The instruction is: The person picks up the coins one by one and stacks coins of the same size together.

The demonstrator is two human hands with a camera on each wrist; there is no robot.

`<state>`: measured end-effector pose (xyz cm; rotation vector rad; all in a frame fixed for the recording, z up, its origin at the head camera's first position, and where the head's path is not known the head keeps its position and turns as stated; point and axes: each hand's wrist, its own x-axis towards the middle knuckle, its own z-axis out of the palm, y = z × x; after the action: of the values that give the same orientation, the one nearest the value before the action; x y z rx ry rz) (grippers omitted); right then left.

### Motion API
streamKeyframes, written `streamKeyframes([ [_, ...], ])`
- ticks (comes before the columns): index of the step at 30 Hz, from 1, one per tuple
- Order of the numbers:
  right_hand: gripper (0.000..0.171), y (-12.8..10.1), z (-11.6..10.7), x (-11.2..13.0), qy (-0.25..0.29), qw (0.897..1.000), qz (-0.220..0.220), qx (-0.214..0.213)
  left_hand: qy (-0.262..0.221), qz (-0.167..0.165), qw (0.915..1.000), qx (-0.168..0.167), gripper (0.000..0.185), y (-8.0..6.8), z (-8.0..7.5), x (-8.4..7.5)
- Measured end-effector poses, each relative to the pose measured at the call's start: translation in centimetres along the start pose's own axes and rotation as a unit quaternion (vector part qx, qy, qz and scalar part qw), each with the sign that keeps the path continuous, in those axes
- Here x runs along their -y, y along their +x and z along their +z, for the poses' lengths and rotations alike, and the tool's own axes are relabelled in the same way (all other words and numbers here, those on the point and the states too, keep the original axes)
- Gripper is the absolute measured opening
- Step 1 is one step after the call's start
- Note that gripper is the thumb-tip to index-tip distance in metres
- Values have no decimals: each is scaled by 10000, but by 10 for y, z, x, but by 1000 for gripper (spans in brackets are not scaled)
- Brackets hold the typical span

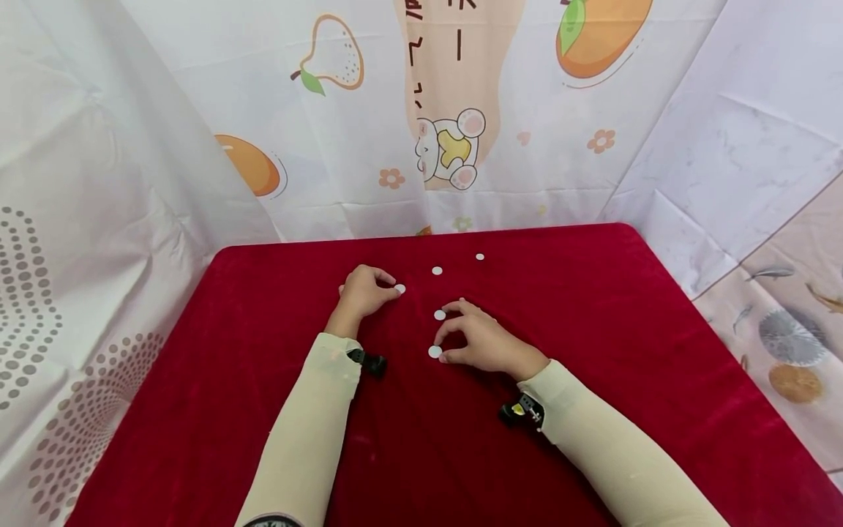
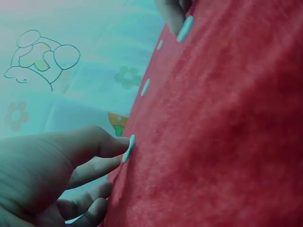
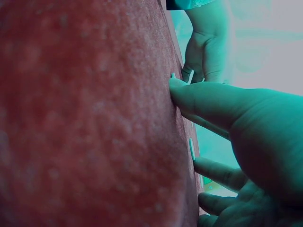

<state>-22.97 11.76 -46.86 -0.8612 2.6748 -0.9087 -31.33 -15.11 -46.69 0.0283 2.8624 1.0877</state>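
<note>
Several small white discs lie on the red velvet table [image 1: 593, 344]. My left hand [image 1: 387, 285] rests on the cloth, one fingertip touching the edge of a disc [image 1: 399, 289]; the left wrist view shows that fingertip [image 2: 116, 144] against the disc [image 2: 129, 148], the other fingers loosely curled. My right hand [image 1: 443, 334] arches over the cloth, a finger at a middle disc [image 1: 440, 315] and the thumb beside a nearer disc [image 1: 435, 351]. In the right wrist view a fingertip [image 3: 182, 90] presses the cloth, with a disc [image 3: 191, 149] just below. Neither hand lifts a disc.
Two more discs [image 1: 437, 270] [image 1: 479, 257] lie farther back on the table. A printed cloth backdrop [image 1: 454, 146] hangs close behind and to the left. The table's right edge drops to a patterned floor [image 1: 790, 329]. A small black camera [image 1: 523, 411] sits at each wrist.
</note>
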Motion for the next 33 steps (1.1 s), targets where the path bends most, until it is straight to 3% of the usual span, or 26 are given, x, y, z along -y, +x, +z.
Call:
streamKeyframes([
  [4, 15, 0, 0, 0, 2, 10000, 71, 32, 135, 68, 9999, -28, 31, -1, 2, -1],
  [14, 15, 0, -1, 2, -18, 10000, -94, -25, 320, 65, 9992, -244, 20, -1, 6, -1],
  [33, 15, 0, -1, 3, 22, 10000, 50, 49, 330, 207, 9991, -142, 18, -2, 2, -4],
])
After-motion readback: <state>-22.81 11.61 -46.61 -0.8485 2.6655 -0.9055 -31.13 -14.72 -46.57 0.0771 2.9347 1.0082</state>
